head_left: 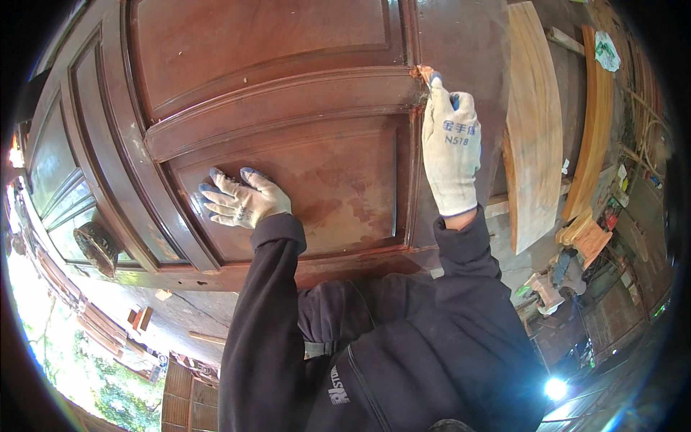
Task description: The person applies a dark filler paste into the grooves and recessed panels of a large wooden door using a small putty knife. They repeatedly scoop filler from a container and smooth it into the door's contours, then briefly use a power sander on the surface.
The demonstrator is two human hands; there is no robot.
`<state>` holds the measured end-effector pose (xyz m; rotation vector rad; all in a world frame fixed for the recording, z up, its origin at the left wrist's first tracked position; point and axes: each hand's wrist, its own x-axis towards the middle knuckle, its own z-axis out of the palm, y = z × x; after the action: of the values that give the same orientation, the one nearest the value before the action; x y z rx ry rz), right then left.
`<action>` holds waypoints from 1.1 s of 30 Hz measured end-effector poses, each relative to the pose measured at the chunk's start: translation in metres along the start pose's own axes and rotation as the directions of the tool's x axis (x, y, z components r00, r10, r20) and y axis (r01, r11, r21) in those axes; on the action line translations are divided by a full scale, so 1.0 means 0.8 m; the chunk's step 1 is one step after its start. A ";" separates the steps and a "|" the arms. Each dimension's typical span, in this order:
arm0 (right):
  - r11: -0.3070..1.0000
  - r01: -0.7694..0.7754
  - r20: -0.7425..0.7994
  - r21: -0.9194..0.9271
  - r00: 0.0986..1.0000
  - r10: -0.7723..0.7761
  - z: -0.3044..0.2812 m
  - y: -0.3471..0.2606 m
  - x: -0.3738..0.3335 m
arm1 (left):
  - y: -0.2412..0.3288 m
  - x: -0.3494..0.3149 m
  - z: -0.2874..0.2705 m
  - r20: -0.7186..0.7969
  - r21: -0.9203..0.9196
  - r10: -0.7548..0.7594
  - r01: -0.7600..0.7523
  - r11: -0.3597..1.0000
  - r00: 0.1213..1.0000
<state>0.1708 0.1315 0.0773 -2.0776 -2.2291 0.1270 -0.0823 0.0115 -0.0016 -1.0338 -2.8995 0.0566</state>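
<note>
Reddish-brown, blotchy panelled door (331, 176) under splayed, empty left hand (248, 201), right hand (451, 147) pinched on small orange-brown scrap (426, 73)

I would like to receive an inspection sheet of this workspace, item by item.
Surface: brown panelled door, partly glossy, with dull patches on the panel nearest the person.
Job's things: small reddish piece over the door's moulding; its kind is unclear.
Clutter: dark round object on the door at left; pale board, curved board and green-white bag at right.
Hands: both gloved; left hand rests spread on the panel; right hand appears to pinch the reddish piece.
Cables: none clearly seen; the far right is too small to judge.
Surroundings: bright lamp lower right, greenery lower left.
</note>
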 end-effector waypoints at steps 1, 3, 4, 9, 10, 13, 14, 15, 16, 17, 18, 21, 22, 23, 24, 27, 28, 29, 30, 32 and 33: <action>1.000 -0.004 0.015 -0.014 1.000 0.004 0.000 0.002 -0.003 | 0.002 -0.001 -0.001 0.006 -0.007 0.002 -0.002 1.000 1.000; 0.997 -0.060 0.056 0.058 0.997 0.057 -0.007 -0.003 -0.007 | -0.002 0.000 -0.006 0.001 0.008 -0.013 0.013 1.000 1.000; 0.992 -0.097 0.077 0.084 0.993 0.090 -0.010 -0.004 -0.009 | -0.002 0.001 -0.004 0.003 0.016 -0.011 0.011 1.000 1.000; 0.991 0.014 -0.015 0.132 1.000 -0.012 -0.005 0.000 -0.001 | 0.001 -0.001 -0.003 0.011 0.008 -0.005 0.005 1.000 1.000; 0.995 0.012 0.003 0.100 1.000 -0.012 -0.002 0.001 -0.005 | 0.000 -0.001 -0.001 0.007 0.004 -0.005 0.004 1.000 1.000; 0.989 -0.072 0.075 0.126 0.995 0.063 -0.015 0.000 -0.006 | 0.002 -0.001 0.001 0.010 0.013 -0.007 0.007 1.000 1.000; 0.986 -0.063 0.060 0.154 0.997 0.055 -0.020 -0.002 -0.001 | 0.001 -0.001 -0.002 0.008 0.020 -0.010 0.010 1.000 1.000; 0.982 -0.054 0.044 0.183 0.998 0.047 -0.021 -0.003 0.001 | -0.002 -0.001 -0.005 0.005 0.021 -0.011 0.011 1.000 1.000; 0.979 -0.012 0.016 0.204 1.000 0.009 -0.015 0.000 0.006 | -0.001 -0.001 -0.005 0.010 0.018 -0.008 0.008 1.000 1.000; 0.979 -0.017 0.035 0.203 0.999 0.010 -0.014 0.003 0.009 | -0.001 0.000 -0.005 0.013 0.016 -0.006 0.006 1.000 1.000; 0.979 -0.022 0.053 0.204 0.999 0.011 -0.014 0.006 0.012 | 0.000 0.000 -0.005 0.010 0.006 -0.004 0.004 1.000 1.000; 0.980 0.003 0.103 0.200 0.994 -0.024 -0.013 0.013 0.019 | -0.003 0.000 -0.007 0.005 0.012 -0.006 0.006 1.000 1.000; 0.985 0.020 0.114 0.172 0.993 -0.040 -0.016 0.018 0.021 | -0.001 0.000 -0.005 0.015 0.022 0.003 -0.003 1.000 1.000; 0.989 0.038 0.126 0.145 0.990 -0.056 -0.020 0.021 0.024 | 0.002 0.000 -0.003 0.024 0.032 0.011 -0.011 0.999 1.000; 0.988 0.015 0.156 0.151 0.987 -0.039 -0.024 0.024 0.026 | 0.003 -0.001 0.000 0.030 0.022 0.012 -0.012 1.000 0.999; 0.990 0.105 0.094 0.097 0.989 -0.114 -0.025 0.020 0.036 | 0.000 -0.001 -0.003 0.026 0.015 0.005 -0.005 1.000 1.000; 0.995 0.092 0.133 0.047 0.986 -0.098 -0.026 0.014 0.036 | 0.000 -0.001 -0.004 0.017 0.013 0.009 -0.009 1.000 1.000; 0.993 0.113 0.145 0.031 0.983 -0.116 -0.030 0.013 0.035 | 0.000 -0.001 -0.006 0.009 0.010 0.014 -0.014 1.000 1.000; 0.991 0.132 0.158 0.014 0.978 -0.133 -0.034 0.011 0.033 | 0.001 0.000 -0.007 0.014 0.012 0.007 -0.008 1.000 1.000; 0.985 0.171 0.127 0.017 0.977 -0.172 -0.036 0.014 0.033 | 0.002 0.000 -0.008 0.026 0.012 -0.006 0.005 1.000 1.000; 0.981 0.191 0.082 0.037 0.978 -0.193 -0.032 0.019 0.035 | 0.002 -0.001 -0.007 0.021 0.011 -0.002 0.002 1.000 1.000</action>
<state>0.1868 0.1601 0.1015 -1.8630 -2.4476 0.2368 -0.0805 0.0120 0.0041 -1.0348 -2.9154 0.0836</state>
